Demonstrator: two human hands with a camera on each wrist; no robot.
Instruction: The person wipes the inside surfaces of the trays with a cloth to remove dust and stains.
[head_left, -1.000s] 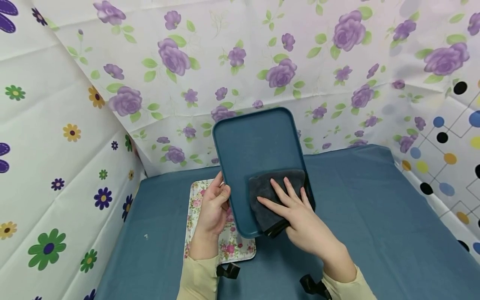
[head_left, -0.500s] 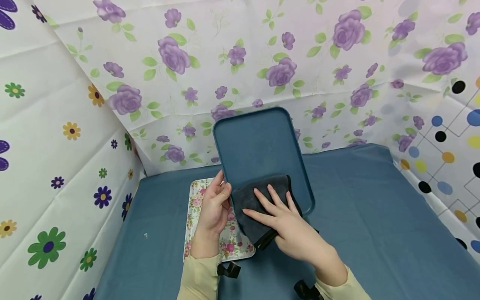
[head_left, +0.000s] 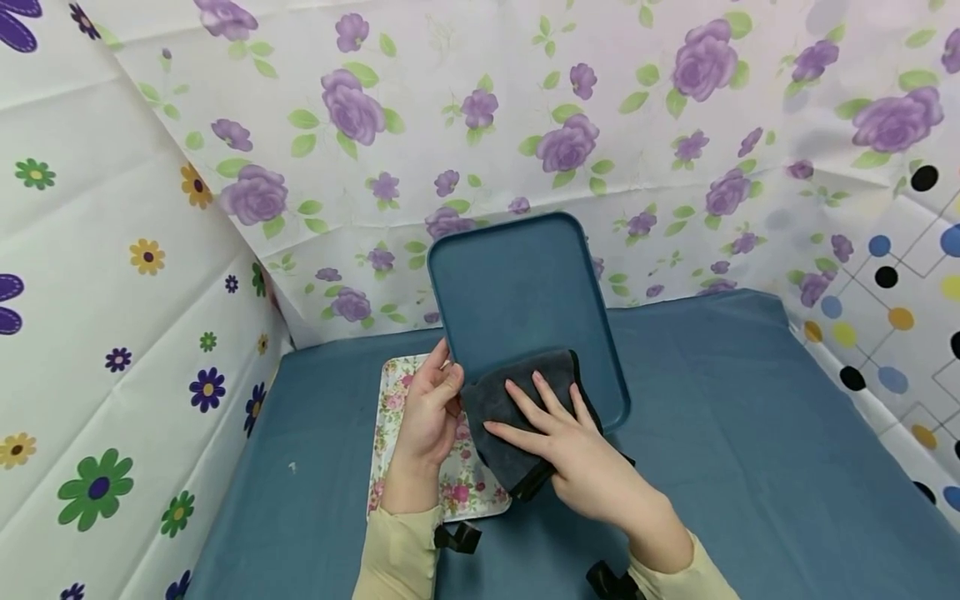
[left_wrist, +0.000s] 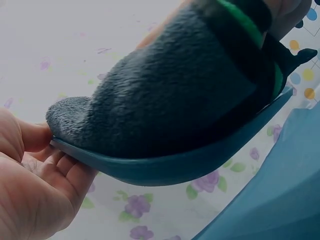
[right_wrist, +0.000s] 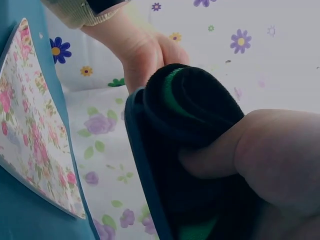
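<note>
A blue rectangular tray (head_left: pixel 517 292) is held up at a tilt. My left hand (head_left: pixel 427 408) grips its left edge, thumb on the rim and fingers behind; the left wrist view shows those fingers (left_wrist: pixel 75 175) under the tray's edge. My right hand (head_left: pixel 573 442) presses a folded dark grey cloth (head_left: pixel 491 408) against the tray's lower left part, with fingers spread over it. In the right wrist view its thumb (right_wrist: pixel 210 157) is tucked into the fold of the cloth. Part of the cloth hangs past the tray's lower edge.
A floral-patterned tray (head_left: pixel 390 400) lies on the blue-covered table (head_left: pixel 712 467), partly hidden behind my left hand and the cloth. Floral sheets (head_left: pixel 450 108) hang at the back and left, a dotted sheet (head_left: pixel 892 317) at the right.
My right hand has slid the cloth left and slightly down across the tray, from its lower right corner to the lower left edge. In the last half second it barely moves.
</note>
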